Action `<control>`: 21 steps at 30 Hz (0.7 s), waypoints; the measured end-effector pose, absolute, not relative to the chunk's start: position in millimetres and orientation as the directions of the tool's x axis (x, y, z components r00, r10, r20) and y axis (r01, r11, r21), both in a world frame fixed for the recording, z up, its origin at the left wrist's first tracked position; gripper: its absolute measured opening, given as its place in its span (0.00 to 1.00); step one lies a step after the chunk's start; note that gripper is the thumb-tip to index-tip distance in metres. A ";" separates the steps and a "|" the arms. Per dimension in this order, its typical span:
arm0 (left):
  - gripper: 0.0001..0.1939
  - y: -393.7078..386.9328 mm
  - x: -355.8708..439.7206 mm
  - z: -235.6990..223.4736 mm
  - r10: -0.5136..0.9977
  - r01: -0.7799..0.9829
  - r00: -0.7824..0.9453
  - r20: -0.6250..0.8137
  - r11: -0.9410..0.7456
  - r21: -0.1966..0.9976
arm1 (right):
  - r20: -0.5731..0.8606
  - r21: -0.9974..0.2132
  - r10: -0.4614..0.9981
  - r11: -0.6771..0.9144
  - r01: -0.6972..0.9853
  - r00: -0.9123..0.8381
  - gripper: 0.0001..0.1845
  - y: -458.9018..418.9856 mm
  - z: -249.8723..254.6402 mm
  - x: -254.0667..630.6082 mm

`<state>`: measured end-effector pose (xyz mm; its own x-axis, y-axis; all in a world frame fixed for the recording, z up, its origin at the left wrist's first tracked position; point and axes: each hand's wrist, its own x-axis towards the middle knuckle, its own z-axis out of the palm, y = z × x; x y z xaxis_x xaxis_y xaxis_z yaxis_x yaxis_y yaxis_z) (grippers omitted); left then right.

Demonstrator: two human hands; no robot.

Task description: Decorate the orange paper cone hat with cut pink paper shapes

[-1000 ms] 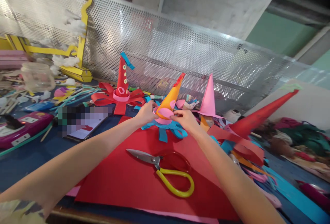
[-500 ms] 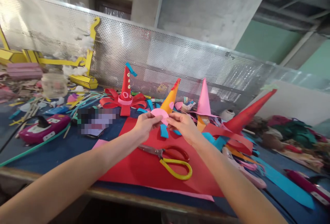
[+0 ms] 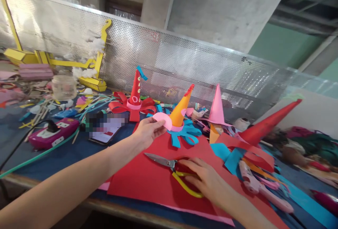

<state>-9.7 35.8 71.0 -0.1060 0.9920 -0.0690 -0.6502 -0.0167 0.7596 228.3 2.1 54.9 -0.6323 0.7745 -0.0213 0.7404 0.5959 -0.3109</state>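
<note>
My left hand [image 3: 145, 134] pinches a small pink paper disc [image 3: 162, 120], held just left of an orange paper cone [image 3: 181, 109] that stands on a pink ring and blue curled strips [image 3: 186, 134]. My right hand [image 3: 206, 180] lies on the red and yellow handles of the scissors [image 3: 174, 170], fingers curled over them. The scissors rest on a large red paper sheet [image 3: 148, 183], blades pointing left.
A red cone hat [image 3: 135, 91], a pink cone [image 3: 217, 106] and a long red cone [image 3: 266, 123] stand behind. A phone [image 3: 105, 130], a purple glue gun [image 3: 50, 135], a pink glue gun [image 3: 261, 189], paper scraps and a perforated metal screen [image 3: 185, 60] surround the blue table.
My right hand let go of the pink disc and dropped onto the scissors. The left hand keeps the disc. The orange cone now stands on the table by the blue strips.
</note>
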 end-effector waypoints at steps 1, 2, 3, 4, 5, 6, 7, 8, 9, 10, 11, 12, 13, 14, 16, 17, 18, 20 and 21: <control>0.04 35.7 -11.2 69.5 0.992 -0.656 -0.111 -0.065 -0.024 0.754 | -0.013 -0.304 0.768 0.607 0.734 -0.640 0.20 3.8 52.6 229.0; 0.04 35.4 -13.2 67.7 0.991 -0.662 -0.118 -0.062 -0.032 0.749 | -0.002 -0.301 0.762 0.617 0.727 -0.647 0.20 4.8 50.8 230.5; 0.04 35.0 -15.7 65.7 0.990 -0.666 -0.127 -0.060 -0.040 0.745 | 0.008 -0.307 0.760 0.621 0.722 -0.650 0.20 5.1 49.6 233.1; 0.04 34.5 -18.5 63.6 0.989 -0.670 -0.139 -0.060 -0.049 0.741 | 0.016 -0.324 0.762 0.617 0.718 -0.647 0.20 5.0 49.0 236.8; 0.04 34.0 -21.4 61.7 0.987 -0.672 -0.152 -0.059 -0.059 0.738 | 0.022 -0.361 0.772 0.599 0.715 -0.635 0.20 4.5 49.5 241.3; 0.04 33.6 -24.0 60.0 0.985 -0.674 -0.164 -0.058 -0.069 0.736 | 0.023 -0.422 0.793 0.560 0.713 -0.609 0.19 4.1 51.0 246.4; 0.04 33.1 -26.3 58.8 0.983 -0.675 -0.176 -0.057 -0.078 0.734 | 0.015 -0.501 0.821 0.500 0.706 -0.571 0.19 4.0 53.6 251.7; 0.03 32.6 -27.8 58.0 0.981 -0.675 -0.187 -0.057 -0.086 0.732 | 0.003 -0.595 0.852 0.422 0.684 -0.523 0.18 4.3 57.1 256.6; 0.03 31.9 -28.6 57.6 0.979 -0.677 -0.196 -0.058 -0.092 0.730 | -0.012 -0.684 0.881 0.338 0.646 -0.473 0.18 5.3 61.1 260.6; 0.02 31.2 -28.7 57.5 0.978 -0.678 -0.199 -0.057 -0.095 0.729 | -0.031 -0.758 0.905 0.256 0.600 -0.425 0.19 7.1 65.2 263.4; 0.02 30.2 -28.1 57.7 0.979 -0.676 -0.197 -0.053 -0.097 0.730 | -0.050 -0.817 0.924 0.181 0.548 -0.380 0.21 9.7 68.9 264.7; 0.03 28.9 -27.2 58.1 0.980 -0.671 -0.193 -0.047 -0.097 0.735 | -0.065 -0.861 0.938 0.120 0.494 -0.341 0.24 13.2 71.7 264.4; 0.04 27.5 -26.1 58.4 0.982 -0.661 -0.184 -0.036 -0.096 0.744 | -0.079 -0.896 0.948 0.067 0.438 -0.308 0.28 17.4 73.3 262.8; 0.05 25.9 -25.1 58.8 0.985 -0.648 -0.172 -0.023 -0.096 0.755 | -0.110 -0.922 0.949 0.013 0.388 -0.294 0.32 22.1 73.7 260.2; 0.07 22.9 -23.7 59.5 0.989 -0.622 -0.148 -0.001 -0.092 0.778 | -0.199 -0.945 0.924 -0.093 0.314 -0.325 0.36 30.9 71.9 253.2; 0.07 21.7 -23.4 59.9 0.990 -0.615 -0.139 0.001 -0.087 0.784 | -0.241 -0.944 0.899 -0.129 0.304 -0.367 0.37 33.9 70.7 249.4; 0.07 20.7 -23.4 60.4 0.992 -0.612 -0.129 0.000 -0.080 0.787 | -0.241 -0.946 0.887 -0.125 0.299 -0.393 0.37 35.4 70.1 245.8; 0.08 19.9 -23.8 61.5 0.993 -0.616 -0.118 -0.010 -0.065 0.785 | -0.166 -0.948 0.891 -0.026 0.317 -0.422 0.34 33.7 72.1 239.3; 0.08 19.9 -24.0 62.1 0.993 -0.618 -0.117 -0.012 -0.064 0.784 | -0.110 -0.935 0.895 0.054 0.349 -0.432 0.31 31.1 74.8 236.6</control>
